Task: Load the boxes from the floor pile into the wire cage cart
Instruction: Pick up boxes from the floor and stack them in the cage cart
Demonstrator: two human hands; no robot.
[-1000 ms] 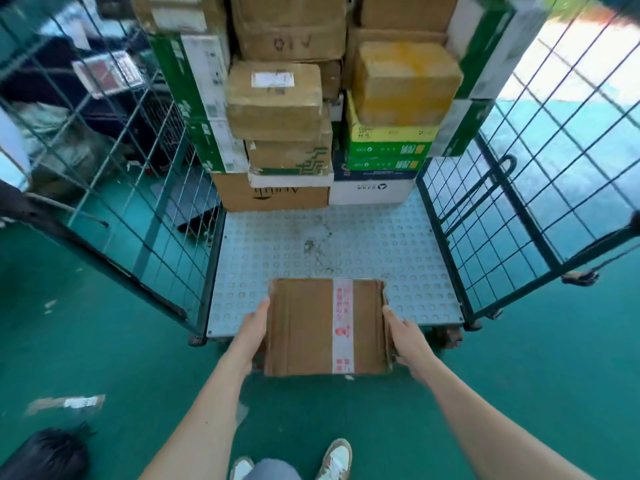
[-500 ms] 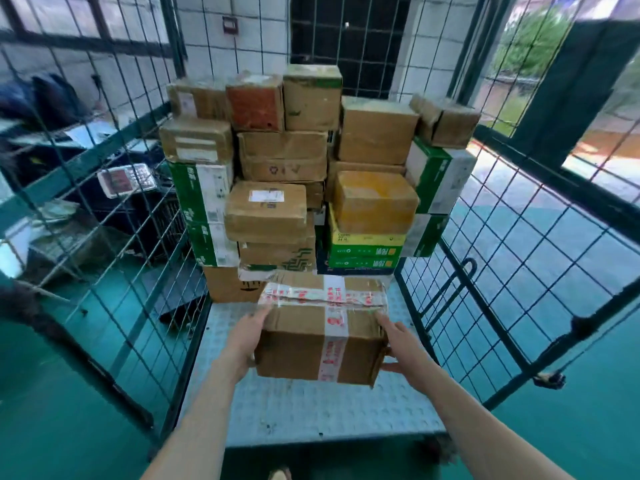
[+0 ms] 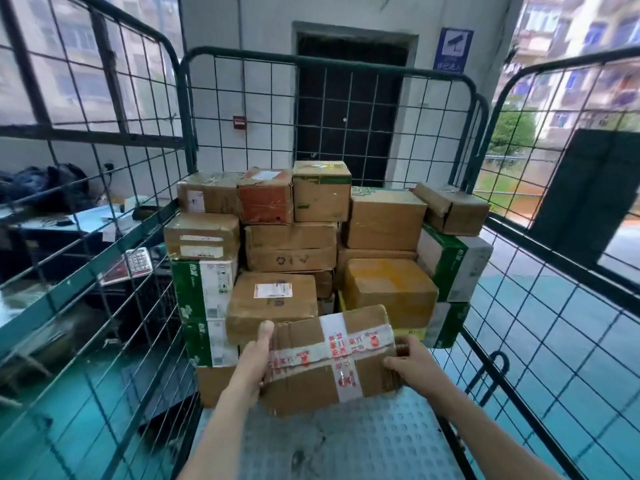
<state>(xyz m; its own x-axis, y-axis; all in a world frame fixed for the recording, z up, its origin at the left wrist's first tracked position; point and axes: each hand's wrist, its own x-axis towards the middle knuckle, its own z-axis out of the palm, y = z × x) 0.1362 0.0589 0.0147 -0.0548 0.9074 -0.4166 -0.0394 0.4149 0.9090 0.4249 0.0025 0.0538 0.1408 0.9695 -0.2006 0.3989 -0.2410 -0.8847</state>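
I hold a brown cardboard box (image 3: pixel 311 382) crossed with white tape printed in red, lifted above the grey studded floor (image 3: pixel 346 445) of the wire cage cart. My left hand (image 3: pixel 254 358) grips its left end, thumb on top. My right hand (image 3: pixel 412 362) grips its right end. The box hangs just in front of the stack of boxes (image 3: pixel 291 251) filling the back of the cart, near a labelled brown box (image 3: pixel 270 299) and a yellow-topped box (image 3: pixel 391 289).
Green wire mesh walls stand on the left (image 3: pixel 114 306), back (image 3: pixel 329 109) and right (image 3: pixel 554 341) of the cart. A cluttered desk (image 3: pixel 69 223) lies beyond the left mesh. The floor outside is teal (image 3: pixel 41 427). A dark door (image 3: pixel 349 109) is behind the cart.
I have raised the taped box from low over the cart's front edge and carried it forward toward the stack. My view has tilted up with it.
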